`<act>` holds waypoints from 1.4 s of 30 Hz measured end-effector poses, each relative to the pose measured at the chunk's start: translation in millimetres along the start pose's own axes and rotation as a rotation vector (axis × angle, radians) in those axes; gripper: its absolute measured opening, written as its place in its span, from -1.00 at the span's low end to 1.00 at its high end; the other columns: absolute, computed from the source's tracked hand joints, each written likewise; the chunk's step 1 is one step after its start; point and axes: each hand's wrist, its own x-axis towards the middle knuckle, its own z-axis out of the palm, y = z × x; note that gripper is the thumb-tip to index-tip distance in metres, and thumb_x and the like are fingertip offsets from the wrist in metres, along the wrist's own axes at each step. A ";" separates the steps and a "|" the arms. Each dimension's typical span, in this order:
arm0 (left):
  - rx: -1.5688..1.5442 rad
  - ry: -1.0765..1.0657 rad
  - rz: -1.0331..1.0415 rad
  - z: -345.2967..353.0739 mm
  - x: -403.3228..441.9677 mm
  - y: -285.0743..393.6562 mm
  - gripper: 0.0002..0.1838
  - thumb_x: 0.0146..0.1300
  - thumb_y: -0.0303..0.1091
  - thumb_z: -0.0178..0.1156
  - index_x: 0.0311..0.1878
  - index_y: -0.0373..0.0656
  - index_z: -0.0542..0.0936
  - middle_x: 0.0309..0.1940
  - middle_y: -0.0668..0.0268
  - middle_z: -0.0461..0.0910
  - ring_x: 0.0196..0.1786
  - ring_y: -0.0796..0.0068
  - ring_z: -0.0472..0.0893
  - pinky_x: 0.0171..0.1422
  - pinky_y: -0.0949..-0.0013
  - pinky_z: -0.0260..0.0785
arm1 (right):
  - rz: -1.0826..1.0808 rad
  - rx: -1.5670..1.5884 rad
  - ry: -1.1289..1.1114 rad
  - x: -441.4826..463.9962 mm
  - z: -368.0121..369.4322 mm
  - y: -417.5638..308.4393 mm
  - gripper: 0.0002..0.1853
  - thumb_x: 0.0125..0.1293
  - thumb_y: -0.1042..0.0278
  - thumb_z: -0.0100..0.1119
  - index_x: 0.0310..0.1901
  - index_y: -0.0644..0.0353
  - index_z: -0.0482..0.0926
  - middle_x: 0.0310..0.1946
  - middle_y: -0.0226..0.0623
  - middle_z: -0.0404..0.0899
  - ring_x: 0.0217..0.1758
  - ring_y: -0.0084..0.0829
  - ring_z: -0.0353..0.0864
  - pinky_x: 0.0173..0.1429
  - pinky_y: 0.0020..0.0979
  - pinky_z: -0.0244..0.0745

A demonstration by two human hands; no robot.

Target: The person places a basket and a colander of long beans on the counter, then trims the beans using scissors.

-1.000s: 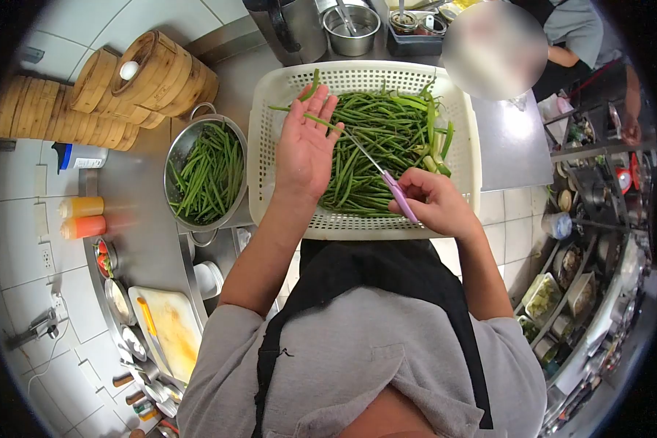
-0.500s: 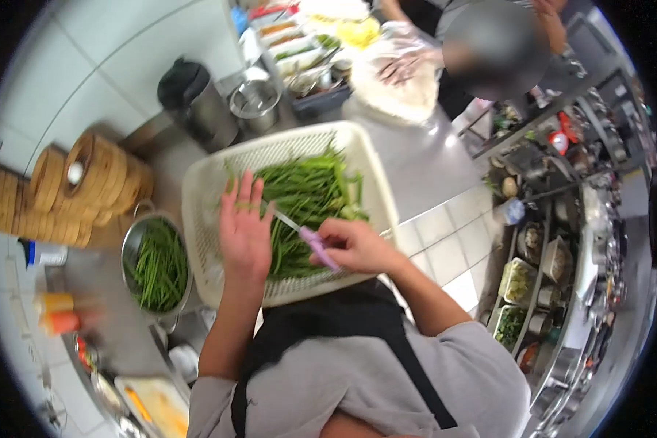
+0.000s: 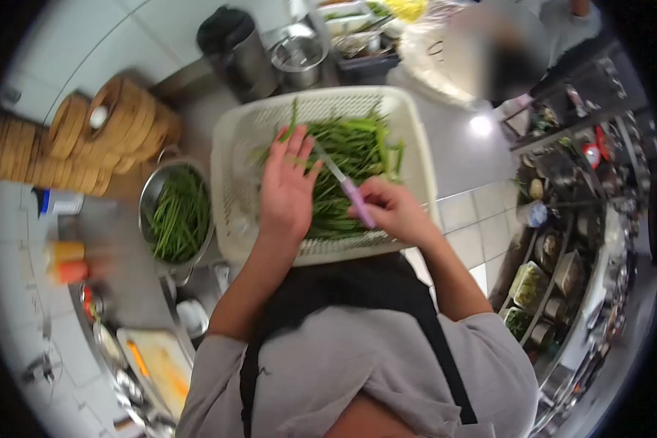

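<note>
My right hand (image 3: pixel 393 209) is closed around the purple handle of a small knife (image 3: pixel 357 201). Its narrow blade points up and left, close to the fingertips of my left hand (image 3: pixel 287 191). That left hand is palm up, with a slim green stalk (image 3: pixel 294 115) at its fingers; its exact grip is partly hard to make out. Both hands are above a white perforated plastic basket (image 3: pixel 420 146) with many green stalks (image 3: pixel 343 157) heaped inside. Left of the basket, a metal colander (image 3: pixel 147 191) holds more long green stalks (image 3: pixel 180 219).
Bamboo steamers (image 3: pixel 117 120) are stacked at the left. Behind the basket stand a dark pitcher (image 3: pixel 237 55) and a metal pot (image 3: pixel 299 58). A cutting board (image 3: pixel 157 365) lies lower left. Another person is at the upper right, near shelves (image 3: pixel 555 270) of containers.
The view has shifted, so the basket and counter appear farther up and right. The knife stays in my right hand. A stalk now sticks up beyond my left fingertips.
</note>
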 end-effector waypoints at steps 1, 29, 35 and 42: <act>0.005 0.002 0.002 0.2 0.1 1.6 -0.50 0.64 0.04 -0.11 0.50 0.08 0.31 0.50 0.27 0.36 0.51 0.29 0.31 0.53 0.01 0.14 | 0.042 -0.014 -0.004 0.4 -0.9 -2.1 -0.88 0.40 0.47 0.33 -0.11 0.23 0.58 -0.31 -0.38 0.76 -0.28 -0.73 0.64 -0.23 -0.57 0.52; -0.056 -0.038 0.054 15.4 -5.4 6.2 -0.49 0.60 0.10 -0.04 0.46 0.09 0.35 0.43 0.29 0.42 0.46 0.30 0.35 0.49 -0.02 0.19 | -0.037 -0.147 0.081 -1.6 5.4 -10.0 -0.76 0.28 0.35 0.51 -0.22 0.19 0.57 -0.57 -0.58 0.47 -0.49 -0.74 0.35 -0.41 -0.55 0.27; -0.030 -0.011 0.057 12.9 -7.2 3.7 -0.51 0.61 0.11 -0.06 0.42 0.08 0.37 0.39 0.32 0.46 0.43 0.32 0.38 0.42 0.04 0.26 | -0.046 -0.136 0.079 -1.7 4.9 -14.0 -0.81 0.31 0.40 0.46 -0.24 0.20 0.57 -0.57 -0.58 0.48 -0.49 -0.76 0.36 -0.42 -0.56 0.26; 0.014 -0.010 0.069 0.1 0.3 6.2 -0.55 0.62 0.05 -0.05 0.41 0.09 0.38 0.38 0.34 0.46 0.43 0.36 0.38 0.43 0.07 0.25 | 0.035 -0.170 0.049 0.1 4.6 -11.4 -0.86 0.37 0.42 0.36 -0.26 0.23 0.57 -0.54 -0.50 0.62 -0.49 -0.75 0.49 -0.42 -0.57 0.33</act>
